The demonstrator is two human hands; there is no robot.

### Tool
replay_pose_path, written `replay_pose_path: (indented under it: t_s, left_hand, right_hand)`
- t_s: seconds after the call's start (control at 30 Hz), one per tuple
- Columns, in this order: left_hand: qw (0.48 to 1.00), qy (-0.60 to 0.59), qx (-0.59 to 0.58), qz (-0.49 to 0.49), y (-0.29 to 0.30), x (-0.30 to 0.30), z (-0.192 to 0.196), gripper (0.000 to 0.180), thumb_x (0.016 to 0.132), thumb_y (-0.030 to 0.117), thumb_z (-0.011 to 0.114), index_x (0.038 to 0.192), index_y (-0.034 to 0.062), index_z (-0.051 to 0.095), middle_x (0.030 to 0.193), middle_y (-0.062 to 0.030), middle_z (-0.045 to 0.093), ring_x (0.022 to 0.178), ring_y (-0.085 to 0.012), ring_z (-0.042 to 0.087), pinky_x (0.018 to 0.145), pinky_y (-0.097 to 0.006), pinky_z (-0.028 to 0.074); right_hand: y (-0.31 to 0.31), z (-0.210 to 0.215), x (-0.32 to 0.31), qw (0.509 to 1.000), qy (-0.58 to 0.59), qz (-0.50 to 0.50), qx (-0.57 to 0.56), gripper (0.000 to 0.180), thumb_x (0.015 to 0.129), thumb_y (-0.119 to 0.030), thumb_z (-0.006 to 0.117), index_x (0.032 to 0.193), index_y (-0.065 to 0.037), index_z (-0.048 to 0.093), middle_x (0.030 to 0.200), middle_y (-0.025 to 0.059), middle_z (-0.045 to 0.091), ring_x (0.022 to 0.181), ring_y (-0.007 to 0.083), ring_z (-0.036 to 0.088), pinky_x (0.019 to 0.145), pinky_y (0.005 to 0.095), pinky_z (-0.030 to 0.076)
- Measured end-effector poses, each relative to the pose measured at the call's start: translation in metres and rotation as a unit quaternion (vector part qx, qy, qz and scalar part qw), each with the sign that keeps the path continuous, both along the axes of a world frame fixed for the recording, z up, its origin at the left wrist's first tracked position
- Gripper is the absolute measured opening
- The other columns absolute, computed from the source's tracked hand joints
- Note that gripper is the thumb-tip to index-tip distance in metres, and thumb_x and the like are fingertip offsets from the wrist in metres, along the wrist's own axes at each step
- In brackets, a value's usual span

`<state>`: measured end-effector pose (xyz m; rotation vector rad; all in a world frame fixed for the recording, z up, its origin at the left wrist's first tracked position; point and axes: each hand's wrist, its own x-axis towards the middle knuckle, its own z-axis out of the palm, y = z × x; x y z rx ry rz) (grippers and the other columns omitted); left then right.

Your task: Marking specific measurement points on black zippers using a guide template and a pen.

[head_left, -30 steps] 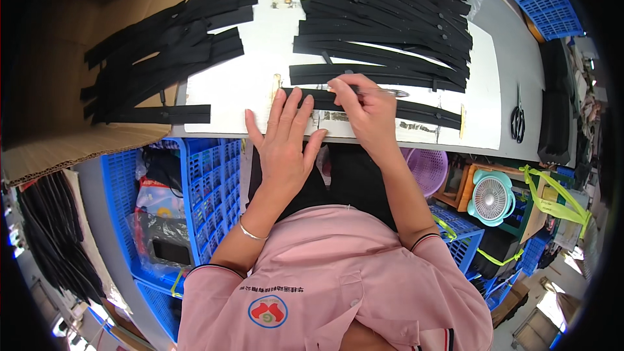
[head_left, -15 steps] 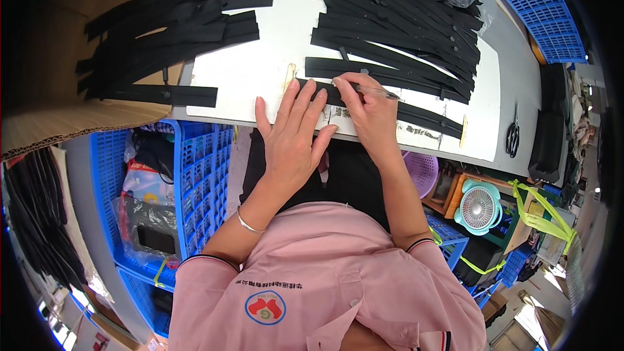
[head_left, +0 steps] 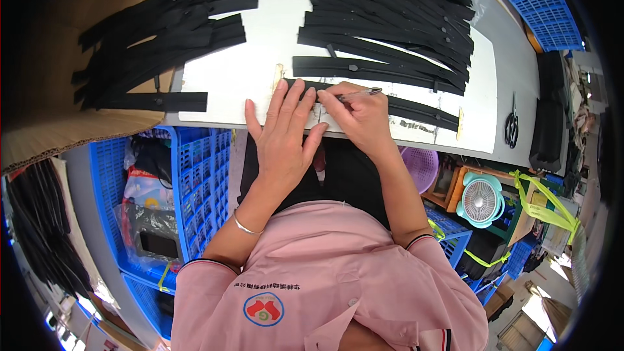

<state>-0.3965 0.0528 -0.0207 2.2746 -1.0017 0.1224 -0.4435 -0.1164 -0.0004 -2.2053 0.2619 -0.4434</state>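
Right hand (head_left: 359,118), one pen (head_left: 364,93); one strip (head_left: 422,111) beneath.

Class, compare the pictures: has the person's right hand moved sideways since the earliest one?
Yes, to the left: the right hand is now closer to the small yellowish patch on the white board.

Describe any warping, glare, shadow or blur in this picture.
Head view: the blue plastic mesh basket at upper right bows along the curved rim; head view: the flat white board looks bright and washed out, while the brown cardboard box fades into darkness at far left; head view: the slim grey pen in the right hand shows no obvious blur.
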Motion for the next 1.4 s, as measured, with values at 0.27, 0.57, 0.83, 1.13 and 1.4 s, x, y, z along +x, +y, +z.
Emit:
replay_pose_path:
  t_s: [0.27,0.57,0.83,1.13,1.4]
  left_hand:
    - [1.0,-0.007,0.018,0.007,0.002,0.0,-0.002,0.055,0.093,0.031,0.075,0.143,0.012,0.061,0.154,-0.0069,0.055,0.15,-0.0264,0.041,0.124,-0.061,0.003]
    - [1.0,-0.01,0.028,-0.001,0.003,0.001,-0.002,0.055,0.095,0.03,0.075,0.144,0.0114,0.06,0.155,-0.0076,0.054,0.151,-0.0266,0.04,0.124,-0.062,0.003]
    - [0.998,0.008,-0.042,-0.053,-0.022,-0.007,0.018,0.048,0.092,0.019,0.076,0.138,0.0094,0.066,0.152,-0.011,0.056,0.148,-0.0332,0.043,0.125,-0.058,0.015]
    - [0.981,0.041,-0.146,-0.125,-0.091,-0.009,0.012,0.014,0.084,0.007,0.079,0.097,0.0059,0.077,0.105,-0.004,0.07,0.098,-0.0236,0.062,0.089,-0.038,0.043]
    - [0.979,0.045,-0.167,-0.106,-0.094,-0.01,0.008,0.011,0.082,0.008,0.081,0.093,0.0062,0.078,0.102,-0.0017,0.071,0.096,-0.0221,0.064,0.09,-0.037,0.043]
  right_hand:
    - [-0.028,0.013,-0.039,0.974,-0.072,-0.184,0.11,0.02,0.097,-0.015,0.071,0.089,0.002,0.078,0.075,0.0083,0.075,0.062,0.0092,0.063,0.056,0.0246,0.046]
    - [-0.059,0.001,-0.052,0.977,-0.038,-0.206,0.044,0.022,0.099,-0.017,0.071,0.09,0.002,0.077,0.069,0.0043,0.07,0.057,0.0067,0.057,0.054,0.0241,0.042]
    - [-0.063,-0.002,-0.052,0.98,-0.022,-0.2,-0.013,0.02,0.097,-0.019,0.072,0.089,-0.001,0.076,0.064,0.0062,0.067,0.053,0.0135,0.06,0.053,0.0275,0.044]
    - [-0.061,-0.003,-0.052,0.976,-0.049,-0.211,-0.016,0.021,0.096,-0.016,0.073,0.084,0.001,0.075,0.067,0.0084,0.069,0.053,0.017,0.063,0.052,0.0293,0.046]
    - [-0.068,-0.004,-0.061,0.991,-0.057,-0.122,0.025,0.02,0.09,-0.012,0.074,0.075,0.002,0.073,0.069,0.0079,0.072,0.056,0.0211,0.064,0.053,0.0318,0.047]
